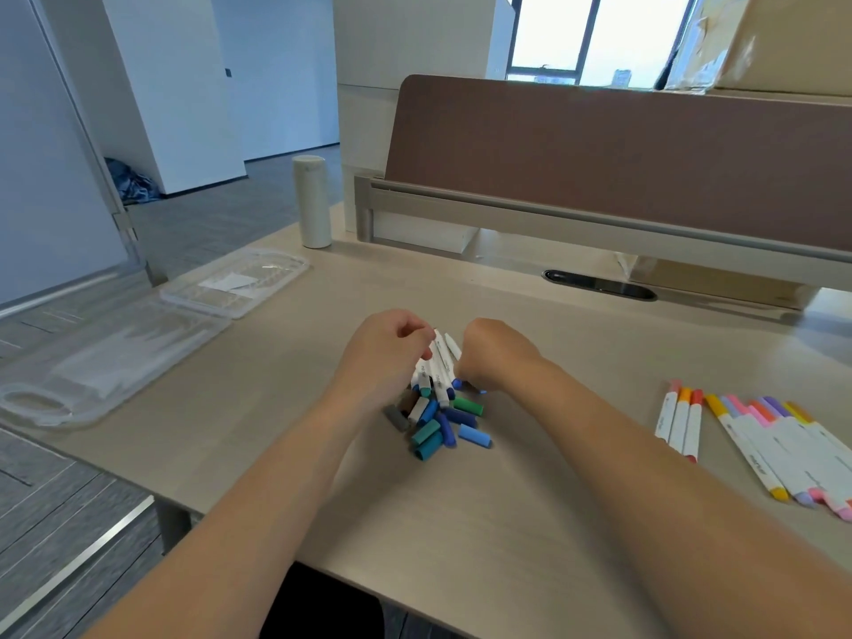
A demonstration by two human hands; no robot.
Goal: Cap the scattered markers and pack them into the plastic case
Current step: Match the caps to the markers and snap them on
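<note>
A person's two bare forearms reach forward over a pale wooden desk (530, 500), seen from above. The left hand (387, 348) has its fingers and thumb curled around the far end of a bundle of white markers (440, 364), gripping it. The right hand (495, 352) sits just beside the bundle on its other side, the back of the hand facing the camera. Its fingers are hidden, so it is unclear whether it grips anything.

The bundle stands tilted between the two hands. Its near ends run down into a heap of loose caps (438, 422) lying on the desk just in front of the hands, between the wrists. The caps are blue, teal, green, grey and brown.

Well to the right of the right hand, beyond the forearm, capped markers (756, 440) lie side by side on the desk, with caps in orange, red, yellow, pink and purple.

Well to the left of the left hand, the clear plastic case (138, 343) lies open and flat, its two halves side by side. No markers can be seen in it.

Beyond the left hand, a tall off-white bottle (312, 200) stands upright. Beyond both hands, a brown divider panel (599, 154) runs along the back of the desk.
</note>
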